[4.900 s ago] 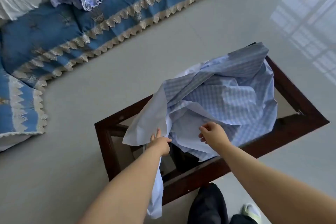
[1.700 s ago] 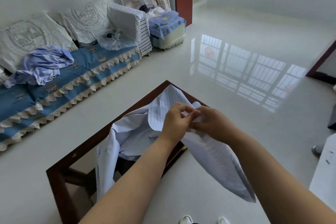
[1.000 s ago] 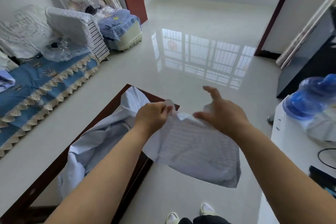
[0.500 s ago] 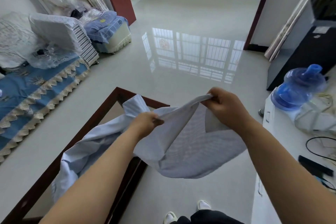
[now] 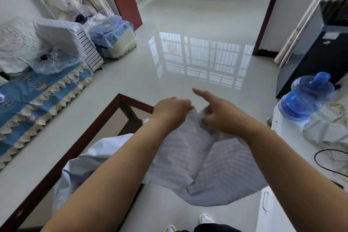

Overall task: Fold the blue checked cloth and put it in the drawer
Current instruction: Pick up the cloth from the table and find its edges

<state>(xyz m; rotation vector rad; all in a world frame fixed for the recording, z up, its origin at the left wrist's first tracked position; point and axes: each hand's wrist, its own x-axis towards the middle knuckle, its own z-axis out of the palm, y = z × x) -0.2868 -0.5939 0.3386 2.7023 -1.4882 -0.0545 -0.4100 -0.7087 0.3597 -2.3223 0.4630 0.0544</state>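
Observation:
The blue checked cloth hangs in a loose bunch from both my hands, above the floor; its left part trails over the dark wooden table frame. My left hand grips the top edge of the cloth in a fist. Right beside it, my right hand pinches the same edge with its index finger stretched out. The two hands almost touch. A white cabinet with drawer handles stands at the lower right.
A blue water jug and a black cable lie on the white cabinet top at right. A sofa with a blue lace-edged cover runs along the left. Glossy floor stretches ahead. My shoes show below.
My hands have come together from about a forearm's width apart, bringing the two held parts of the cloth's edge side by side. The cloth sags lower beneath them.

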